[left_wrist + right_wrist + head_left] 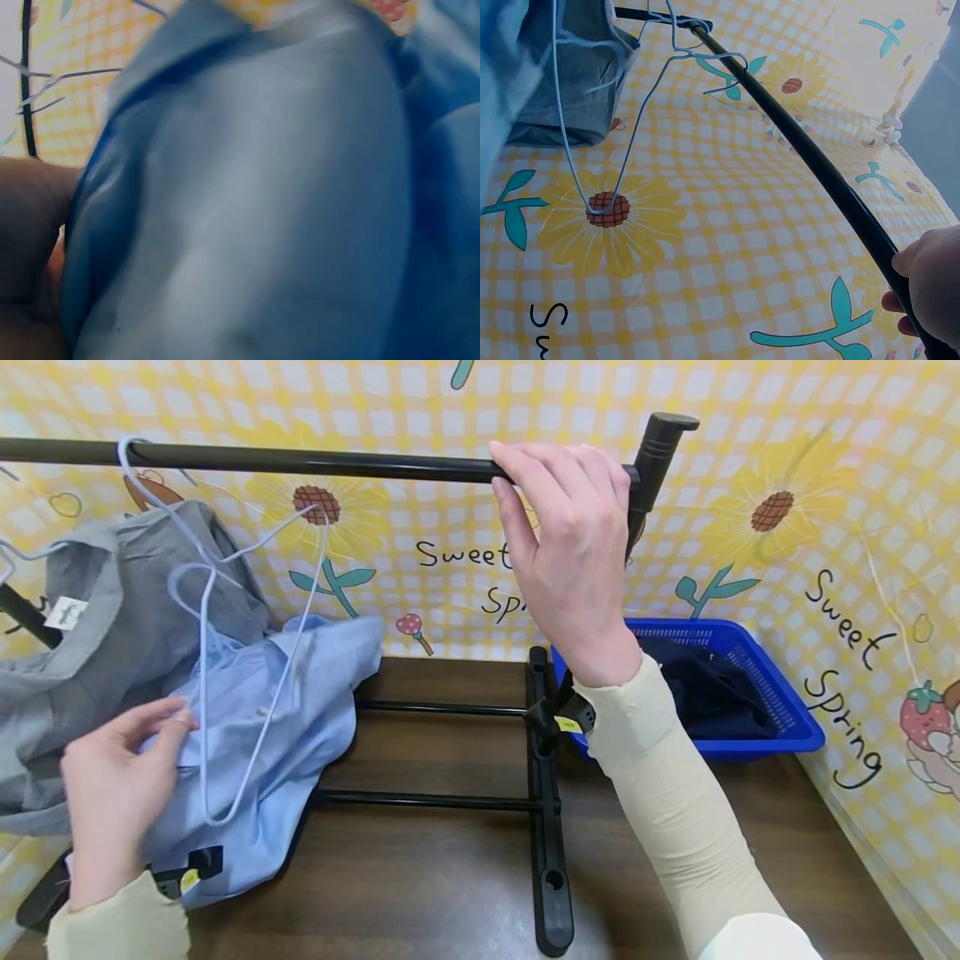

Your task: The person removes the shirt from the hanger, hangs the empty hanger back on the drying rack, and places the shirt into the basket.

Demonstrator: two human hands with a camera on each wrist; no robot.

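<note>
At the lower left of the head view, my left hand (120, 777) pinches a light blue shirt (322, 693) between thumb and fingers. The shirt fills most of the left wrist view, and part of the left hand (34, 240) shows at the edge. In front of the shirt hangs a pale blue wire hanger (204, 718), its hook over the black rail (360, 462). My right hand (573, 543) grips this rail near its right end, fingers over the top. The right wrist view also has the right hand (937, 277) curled round the rail (802, 142).
A grey shirt (150, 602) hangs left of the blue one. Behind my right forearm stands a blue basket (802, 739) holding a dark garment (712, 693). The rack's black foot (551, 860) and crossbars stand on the brown table (420, 877), before a yellow checked backdrop.
</note>
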